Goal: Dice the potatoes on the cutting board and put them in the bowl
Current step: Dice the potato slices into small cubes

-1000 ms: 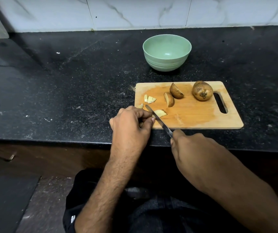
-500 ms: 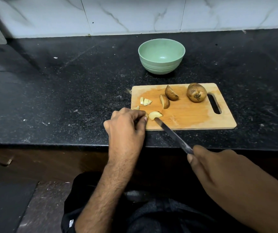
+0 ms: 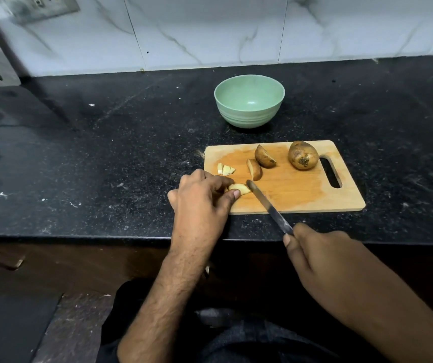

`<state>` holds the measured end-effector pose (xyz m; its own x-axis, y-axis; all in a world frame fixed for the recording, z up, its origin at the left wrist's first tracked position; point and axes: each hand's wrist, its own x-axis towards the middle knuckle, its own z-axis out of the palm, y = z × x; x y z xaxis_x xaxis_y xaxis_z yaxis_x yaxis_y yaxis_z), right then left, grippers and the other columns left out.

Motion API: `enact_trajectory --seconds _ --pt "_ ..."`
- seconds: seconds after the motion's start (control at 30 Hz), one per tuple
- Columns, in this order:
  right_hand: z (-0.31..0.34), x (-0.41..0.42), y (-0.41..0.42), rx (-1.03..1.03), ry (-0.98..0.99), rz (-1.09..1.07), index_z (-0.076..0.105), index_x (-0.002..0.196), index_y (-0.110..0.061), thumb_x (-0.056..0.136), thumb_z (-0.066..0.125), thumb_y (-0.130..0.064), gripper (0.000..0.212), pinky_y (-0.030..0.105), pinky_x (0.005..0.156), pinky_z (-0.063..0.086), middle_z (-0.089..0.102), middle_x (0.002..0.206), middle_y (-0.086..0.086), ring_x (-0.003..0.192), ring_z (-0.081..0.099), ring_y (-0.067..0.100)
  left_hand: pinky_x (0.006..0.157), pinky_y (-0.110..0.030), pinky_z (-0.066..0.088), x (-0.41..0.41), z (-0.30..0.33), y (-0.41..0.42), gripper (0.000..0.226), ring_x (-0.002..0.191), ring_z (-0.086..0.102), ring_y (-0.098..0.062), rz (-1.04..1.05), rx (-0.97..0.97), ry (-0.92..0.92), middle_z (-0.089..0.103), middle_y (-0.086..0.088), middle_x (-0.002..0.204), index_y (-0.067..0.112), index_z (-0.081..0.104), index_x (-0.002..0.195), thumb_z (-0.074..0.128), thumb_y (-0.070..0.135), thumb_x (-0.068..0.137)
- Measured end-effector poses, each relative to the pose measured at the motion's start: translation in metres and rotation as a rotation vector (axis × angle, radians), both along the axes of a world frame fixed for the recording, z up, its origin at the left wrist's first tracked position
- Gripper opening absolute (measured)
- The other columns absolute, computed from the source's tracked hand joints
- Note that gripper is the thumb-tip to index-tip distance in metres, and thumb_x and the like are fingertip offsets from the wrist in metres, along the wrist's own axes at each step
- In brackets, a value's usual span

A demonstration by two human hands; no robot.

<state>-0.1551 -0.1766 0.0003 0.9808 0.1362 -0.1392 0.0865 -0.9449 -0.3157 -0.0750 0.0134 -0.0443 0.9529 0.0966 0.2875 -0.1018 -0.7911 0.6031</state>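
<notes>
So the wooden cutting board (image 3: 302,195) is sitting on the black countertop (image 3: 105,153) with its long axis running left to right, handle slot out at the right end. The knife (image 3: 268,205) is lying at a diagonal across the board's near edge, tip pointing up and to the left, right beside the potato wedge (image 3: 240,189) at the near-left corner. That wedge is lying roughly sideways along the board. The left hand (image 3: 202,203) is curling over it, thumb and fingertips pinching it down against the wood. The right hand (image 3: 323,260) is hanging off the counter's front edge, fingers wrapping tight around the knife handle, which is mostly hidden inside the grip. Two more potato quarters (image 3: 258,163) are sitting mid-board, skin showing, a few small diced bits (image 3: 226,169) are lying near the left edge, and a whole potato (image 3: 303,155) is resting beside the slot. The green bowl (image 3: 249,106) is standing upright behind the board, apart from it.
</notes>
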Motion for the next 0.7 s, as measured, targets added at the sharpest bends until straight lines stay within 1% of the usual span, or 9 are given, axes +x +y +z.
enact_trajectory --seconds 0.13,0.2,0.3,0.37,0.47,0.57,0.63,0.7 --pt "-0.006 0.01 0.01 0.024 -0.063 0.009 0.037 0.091 -0.031 0.104 0.021 -0.05 0.028 0.03 0.057 0.043 0.052 0.07 -0.006 0.06 0.049 0.009 0.081 -0.031 0.02 0.005 0.0 0.001 0.02 0.103 0.045 -0.008 -0.007 0.001 -0.011 0.055 0.015 0.098 0.035 0.073 0.107 0.069 0.043 0.09" --pt "-0.007 0.013 0.011 0.033 -0.083 0.007 0.039 0.096 -0.032 0.104 0.02 -0.05 0.027 0.028 0.055 0.04 0.053 0.07 -0.006 0.06 0.05 0.009 0.08 -0.03 0.018 0.006 -0.001 0.001 0.017 0.103 0.045 -0.009 -0.017 0.015 -0.027 0.056 0.014 0.1 0.033 0.073 0.106 0.068 0.04 0.091" --pt "-0.001 0.01 0.009 0.042 -0.079 0.006 0.034 0.09 -0.033 0.103 0.021 -0.051 0.026 0.026 0.054 0.038 0.054 0.068 -0.006 0.06 0.052 0.007 0.082 -0.032 0.021 0.007 -0.003 0.002 0.015 0.104 0.046 -0.01 -0.035 0.026 -0.038 0.056 0.013 0.101 0.032 0.071 0.106 0.066 0.036 0.093" --pt "0.004 0.003 0.007 0.035 -0.035 0.024 0.033 0.082 -0.031 0.102 0.022 -0.052 0.031 0.024 0.054 0.039 0.054 0.068 -0.006 0.059 0.052 0.007 0.083 -0.034 0.022 0.008 -0.005 0.004 0.015 0.105 0.045 -0.01 -0.051 0.012 -0.033 0.056 0.014 0.102 0.032 0.07 0.108 0.065 0.032 0.094" --pt "0.004 0.002 0.007 0.014 -0.011 0.018 0.032 0.08 -0.031 0.103 0.022 -0.051 0.032 0.024 0.055 0.04 0.053 0.07 -0.004 0.061 0.052 0.008 0.084 -0.033 0.023 0.007 -0.005 0.007 0.019 0.105 0.044 -0.007 -0.072 -0.015 -0.031 0.056 0.017 0.103 0.034 0.069 0.11 0.064 0.026 0.094" --pt "-0.003 0.009 0.005 0.003 -0.072 -0.008 0.037 0.089 -0.032 0.103 0.021 -0.05 0.028 0.027 0.055 0.043 0.053 0.07 -0.006 0.061 0.053 0.007 0.086 -0.034 0.024 0.006 -0.005 0.006 0.022 0.108 0.045 -0.007 -0.085 -0.031 -0.04 0.06 0.018 0.107 0.032 0.069 0.111 0.063 0.02 0.094" --pt "-0.004 0.013 0.003 0.018 -0.098 -0.021 0.042 0.094 -0.032 0.103 0.02 -0.051 0.03 0.029 0.059 0.047 0.055 0.069 -0.006 0.062 0.055 0.007 0.088 -0.033 0.024 0.005 -0.005 0.006 0.023 0.109 0.047 -0.008 -0.089 -0.05 -0.058 0.063 0.019 0.107 0.031 0.07 0.112 0.062 0.018 0.095" --pt "-0.003 0.014 0.0 0.029 -0.091 -0.032 0.043 0.096 -0.032 0.103 0.02 -0.051 0.031 0.03 0.061 0.049 0.055 0.07 -0.006 0.063 0.056 0.009 0.089 -0.033 0.025 0.006 -0.005 0.006 0.024 0.108 0.049 -0.007 -0.086 -0.079 -0.068 0.066 0.019 0.107 0.03 0.07 0.114 0.061 0.017 0.096"
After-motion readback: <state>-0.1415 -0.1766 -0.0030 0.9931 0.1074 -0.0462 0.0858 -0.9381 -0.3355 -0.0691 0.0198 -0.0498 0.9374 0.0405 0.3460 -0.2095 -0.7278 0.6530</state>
